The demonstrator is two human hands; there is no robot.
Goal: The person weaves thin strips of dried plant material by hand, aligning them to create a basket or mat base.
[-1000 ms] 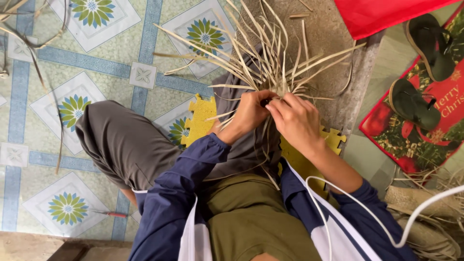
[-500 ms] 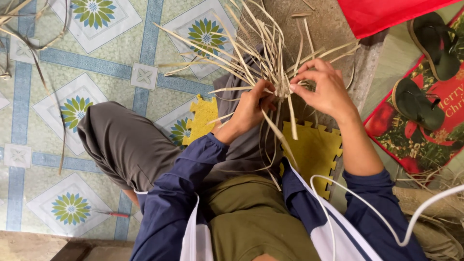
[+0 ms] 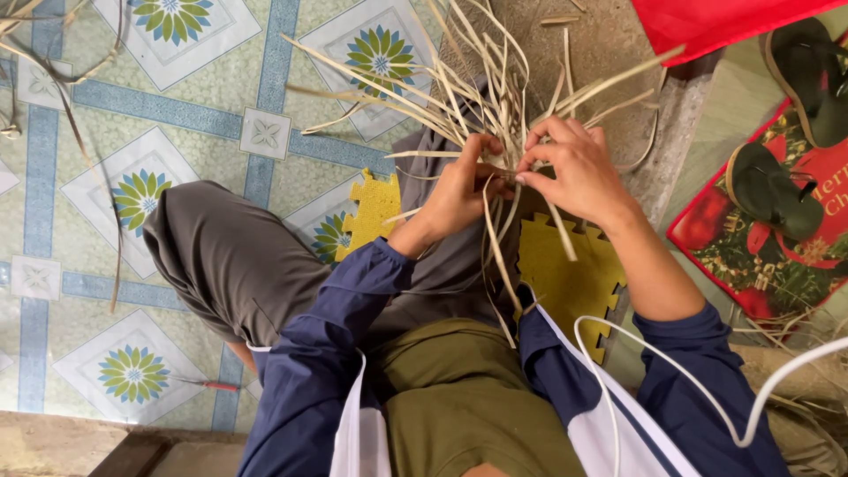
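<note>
Between the two hands, over the person's raised knee, sits the gathered base of a bundle of pale straw strips (image 3: 481, 106). The left hand (image 3: 459, 190) is closed around that base from below and to the left, fingers curled on the strips. The right hand (image 3: 574, 172) meets it from the right, thumb and forefinger pinched on a single strip, the other fingers loosely bent. Both hands touch the bundle at one point, neither nearer than the other. From there the strips fan away from the body, their long axes running up and outward toward the far floor; a few loose ends hang back toward the lap. Below the right hand lies a yellow foam puzzle mat (image 3: 574, 274), beneath the left a grey trouser leg (image 3: 230, 256) on patterned floor tiles (image 3: 168, 97). Right of the right hand, dark sandals (image 3: 777, 190) rest on a red mat (image 3: 760, 256).
</note>
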